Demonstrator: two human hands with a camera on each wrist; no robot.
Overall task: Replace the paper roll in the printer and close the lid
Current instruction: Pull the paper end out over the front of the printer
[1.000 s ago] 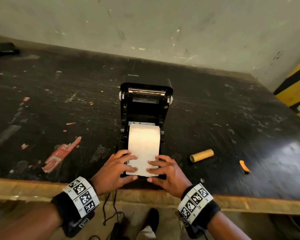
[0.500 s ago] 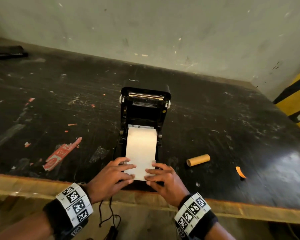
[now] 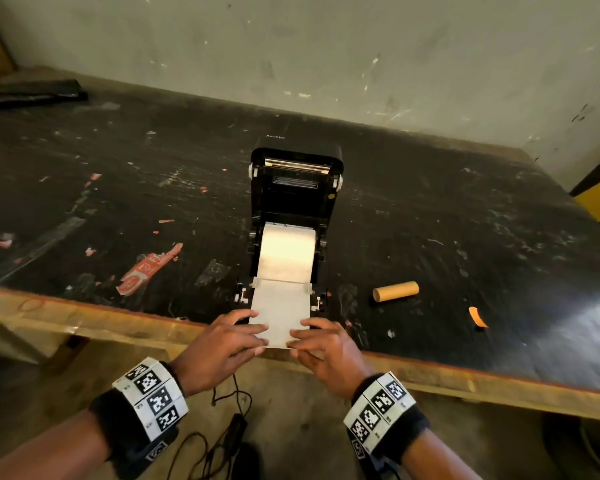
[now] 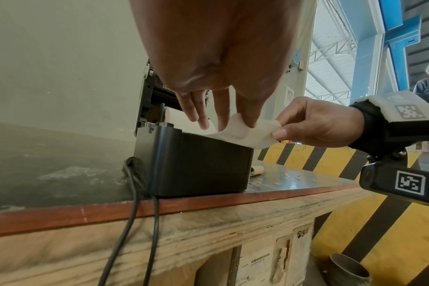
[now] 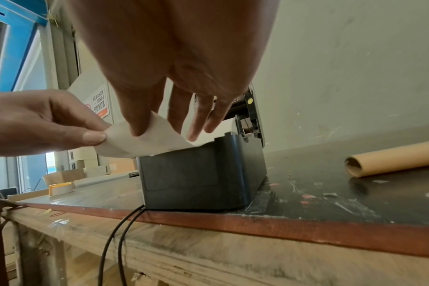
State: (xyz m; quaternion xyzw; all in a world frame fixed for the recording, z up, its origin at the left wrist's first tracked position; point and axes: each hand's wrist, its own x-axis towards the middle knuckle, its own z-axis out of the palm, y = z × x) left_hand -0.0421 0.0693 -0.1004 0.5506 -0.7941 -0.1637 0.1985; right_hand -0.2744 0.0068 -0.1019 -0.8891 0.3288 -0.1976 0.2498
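Both hands, left hand [image 3: 222,344] and right hand [image 3: 329,348], pinched the white paper strip's [image 3: 280,306] free end, drawn over the black plastic printer's [image 3: 293,216] front from the seated white paper roll [image 3: 287,252]; feeding appeared underway, with squaring the strip and lowering the raised black lid [image 3: 297,168] judged next.

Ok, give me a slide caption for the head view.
Both hands, left hand and right hand, pinch the paper strip over the open printer.
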